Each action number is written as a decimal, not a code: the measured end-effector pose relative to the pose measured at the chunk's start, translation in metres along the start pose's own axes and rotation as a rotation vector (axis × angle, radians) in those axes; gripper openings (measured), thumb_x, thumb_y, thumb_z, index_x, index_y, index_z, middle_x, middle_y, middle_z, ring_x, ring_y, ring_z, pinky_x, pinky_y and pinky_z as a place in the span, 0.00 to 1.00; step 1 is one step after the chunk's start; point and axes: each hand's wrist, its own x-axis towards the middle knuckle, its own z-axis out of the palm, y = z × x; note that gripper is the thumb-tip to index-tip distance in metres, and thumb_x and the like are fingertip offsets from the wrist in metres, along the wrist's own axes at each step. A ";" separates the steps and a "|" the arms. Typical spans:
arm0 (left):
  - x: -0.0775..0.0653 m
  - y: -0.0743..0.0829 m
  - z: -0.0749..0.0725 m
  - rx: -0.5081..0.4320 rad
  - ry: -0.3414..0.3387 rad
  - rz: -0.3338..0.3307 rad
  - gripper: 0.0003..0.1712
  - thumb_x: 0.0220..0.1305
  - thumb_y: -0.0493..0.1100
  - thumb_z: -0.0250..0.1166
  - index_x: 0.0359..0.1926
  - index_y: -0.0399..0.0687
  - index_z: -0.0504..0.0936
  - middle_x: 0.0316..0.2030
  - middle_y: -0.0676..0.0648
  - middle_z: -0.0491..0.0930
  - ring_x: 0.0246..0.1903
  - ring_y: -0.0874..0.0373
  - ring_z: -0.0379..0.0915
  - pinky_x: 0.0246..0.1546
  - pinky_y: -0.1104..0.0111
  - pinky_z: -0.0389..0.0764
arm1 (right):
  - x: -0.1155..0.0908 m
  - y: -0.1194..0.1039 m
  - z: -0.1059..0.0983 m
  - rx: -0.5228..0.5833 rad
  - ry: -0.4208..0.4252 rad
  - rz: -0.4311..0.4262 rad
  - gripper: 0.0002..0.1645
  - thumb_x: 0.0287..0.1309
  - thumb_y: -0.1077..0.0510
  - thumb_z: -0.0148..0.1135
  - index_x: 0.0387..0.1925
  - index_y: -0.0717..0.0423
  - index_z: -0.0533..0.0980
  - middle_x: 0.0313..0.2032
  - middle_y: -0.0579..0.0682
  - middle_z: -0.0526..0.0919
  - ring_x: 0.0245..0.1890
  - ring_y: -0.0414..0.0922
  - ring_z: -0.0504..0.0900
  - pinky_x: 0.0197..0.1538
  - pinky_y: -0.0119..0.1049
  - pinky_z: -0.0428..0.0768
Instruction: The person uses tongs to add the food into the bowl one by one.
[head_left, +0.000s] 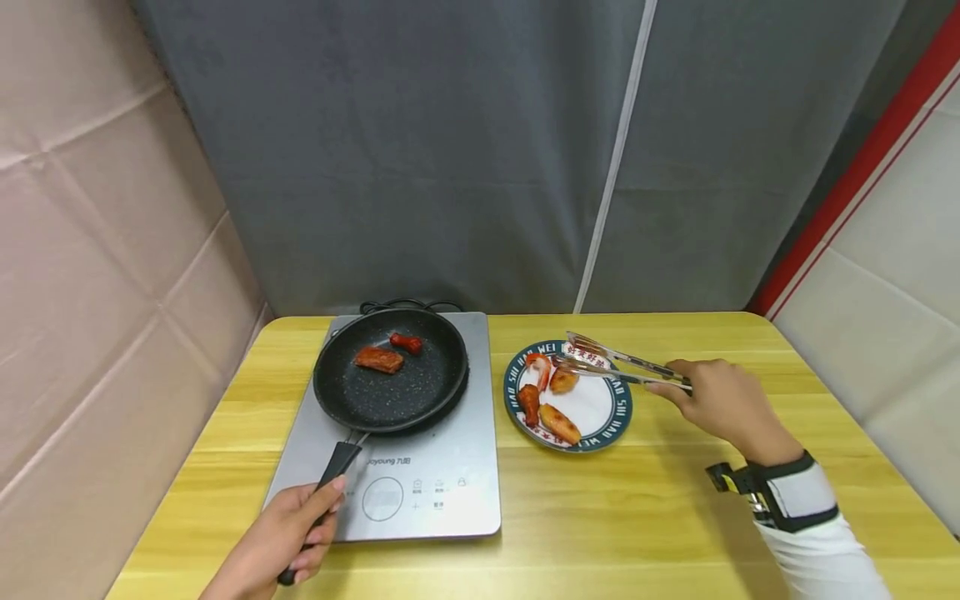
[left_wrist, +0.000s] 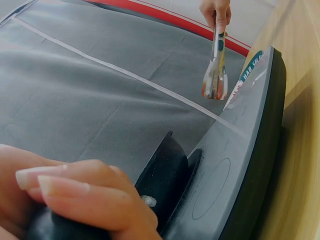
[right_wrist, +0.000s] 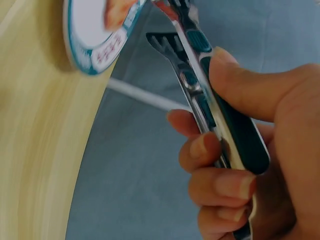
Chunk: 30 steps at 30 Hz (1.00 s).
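My left hand (head_left: 288, 529) grips the black handle (head_left: 340, 462) of a frying pan (head_left: 390, 404). Inside the pan lie a flat browned meat piece (head_left: 378, 359) and a small red drumstick (head_left: 406, 342). My right hand (head_left: 723, 404) holds metal tongs (head_left: 630, 358) with dark grips, thumb on one arm and fingers curled around the other. The tongs' arms stand apart above a plate (head_left: 619, 421) with a blue lettered rim. On it are a shrimp (head_left: 540, 372), a drumstick (head_left: 529, 403), a browned wing piece (head_left: 559, 425) and a rounder piece (head_left: 564, 381) beneath the tongs.
Under the pan is a silver induction cooker (head_left: 465, 500), with a black cable (head_left: 412, 302) behind it. The wooden table (head_left: 600, 533) ends at a grey curtain (head_left: 420, 167). Pale fabric walls (head_left: 112, 250) flank both sides.
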 end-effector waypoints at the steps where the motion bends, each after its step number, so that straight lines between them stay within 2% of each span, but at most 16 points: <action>1: 0.000 0.000 0.000 0.001 0.000 0.001 0.22 0.70 0.56 0.48 0.32 0.40 0.66 0.15 0.55 0.58 0.09 0.65 0.51 0.09 0.74 0.61 | 0.000 0.003 0.001 -0.007 0.003 -0.005 0.30 0.52 0.37 0.61 0.42 0.58 0.80 0.21 0.51 0.80 0.17 0.44 0.72 0.15 0.41 0.70; 6: 0.001 0.000 0.000 -0.003 0.002 -0.003 0.22 0.69 0.56 0.48 0.32 0.40 0.66 0.15 0.55 0.59 0.09 0.65 0.51 0.09 0.74 0.61 | -0.001 0.013 0.003 -0.015 -0.018 -0.027 0.31 0.50 0.34 0.61 0.42 0.56 0.80 0.25 0.52 0.82 0.19 0.45 0.74 0.18 0.46 0.73; 14: 0.001 -0.001 -0.001 -0.007 0.009 0.003 0.23 0.69 0.57 0.49 0.33 0.39 0.66 0.15 0.55 0.59 0.09 0.65 0.51 0.09 0.74 0.61 | 0.005 0.017 0.004 0.015 -0.053 -0.055 0.34 0.49 0.31 0.59 0.42 0.54 0.80 0.29 0.52 0.83 0.25 0.48 0.78 0.23 0.49 0.76; 19: 0.001 0.000 0.001 -0.005 0.027 -0.010 0.25 0.68 0.58 0.50 0.33 0.38 0.66 0.15 0.55 0.58 0.09 0.65 0.51 0.09 0.74 0.60 | 0.011 0.020 0.004 0.048 -0.136 -0.029 0.38 0.51 0.29 0.55 0.46 0.57 0.79 0.36 0.60 0.83 0.32 0.56 0.80 0.27 0.54 0.77; 25: 0.001 0.000 0.001 -0.008 0.004 0.017 0.23 0.69 0.57 0.48 0.32 0.39 0.65 0.15 0.55 0.58 0.09 0.65 0.51 0.09 0.74 0.60 | 0.023 0.036 0.008 0.119 -0.254 -0.026 0.41 0.50 0.27 0.53 0.48 0.56 0.78 0.39 0.58 0.83 0.35 0.50 0.79 0.32 0.51 0.77; 30: 0.001 0.000 0.001 -0.022 -0.007 0.023 0.22 0.70 0.56 0.48 0.32 0.40 0.65 0.15 0.55 0.58 0.09 0.65 0.50 0.09 0.74 0.59 | 0.033 0.049 0.007 0.117 -0.291 -0.055 0.39 0.49 0.29 0.56 0.50 0.54 0.77 0.41 0.58 0.82 0.36 0.48 0.78 0.31 0.49 0.77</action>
